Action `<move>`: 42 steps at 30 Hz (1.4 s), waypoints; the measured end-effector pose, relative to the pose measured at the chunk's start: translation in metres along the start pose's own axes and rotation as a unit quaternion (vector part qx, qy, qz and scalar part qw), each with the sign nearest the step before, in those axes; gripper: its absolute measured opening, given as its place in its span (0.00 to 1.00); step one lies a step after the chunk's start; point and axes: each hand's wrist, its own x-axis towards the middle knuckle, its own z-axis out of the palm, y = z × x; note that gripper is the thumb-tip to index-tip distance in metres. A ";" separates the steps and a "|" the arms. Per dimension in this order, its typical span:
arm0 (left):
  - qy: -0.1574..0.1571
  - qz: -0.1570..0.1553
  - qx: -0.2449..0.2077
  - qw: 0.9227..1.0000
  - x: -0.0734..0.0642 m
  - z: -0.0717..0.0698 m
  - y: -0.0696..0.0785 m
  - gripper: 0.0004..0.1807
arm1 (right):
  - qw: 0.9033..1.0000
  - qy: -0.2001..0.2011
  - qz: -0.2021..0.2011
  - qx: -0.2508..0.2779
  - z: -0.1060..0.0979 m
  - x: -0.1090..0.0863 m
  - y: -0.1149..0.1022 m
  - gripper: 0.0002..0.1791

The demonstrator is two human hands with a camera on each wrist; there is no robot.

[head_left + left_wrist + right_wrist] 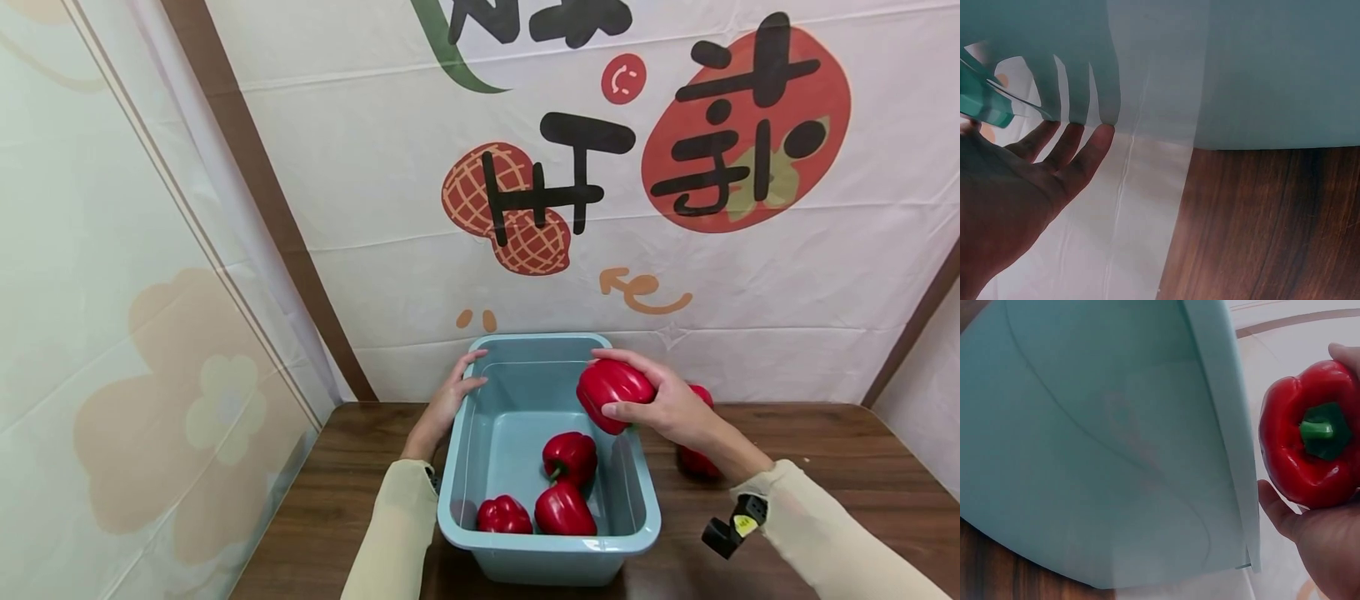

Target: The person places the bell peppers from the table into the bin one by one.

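My right hand point(678, 408) holds a red bell pepper point(611, 392) between thumb and fingers, over the right rim of a light blue plastic basin point(551, 543). In the right wrist view, the green stem of this held pepper point(1307, 456) faces the camera, beside the basin's outer wall point(1116, 456). My left hand point(447, 404) rests at the basin's left rim. Its fingers point(1088, 153) look fairly straight in the left wrist view, tips against the outer wall. Inside the basin lie three red peppers: one at the middle right point(570, 458), another below it point(565, 510), a third near the front left point(504, 515).
More red pepper point(696, 462) shows on the brown wooden table point(345, 492), partly hidden behind my right wrist. A white printed cloth point(390, 208) hangs right behind the basin, and another cloth panel point(75, 292) stands at the left.
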 end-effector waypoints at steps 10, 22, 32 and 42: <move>-0.004 0.002 -0.010 1.000 0.000 0.000 0.000 0.26 | 1.000 -0.019 0.004 0.021 0.006 0.006 0.001 0.45; 0.002 0.003 -0.004 1.000 0.000 0.000 0.000 0.26 | 0.999 -0.034 0.003 0.026 0.015 0.011 -0.004 0.45; -0.005 0.000 -0.011 1.000 -0.001 -0.001 -0.001 0.25 | 0.998 -0.049 0.007 0.030 0.022 0.013 -0.005 0.44; -0.005 0.003 -0.013 1.000 -0.002 0.000 0.001 0.25 | 0.997 -0.063 0.002 0.041 0.028 0.015 0.001 0.44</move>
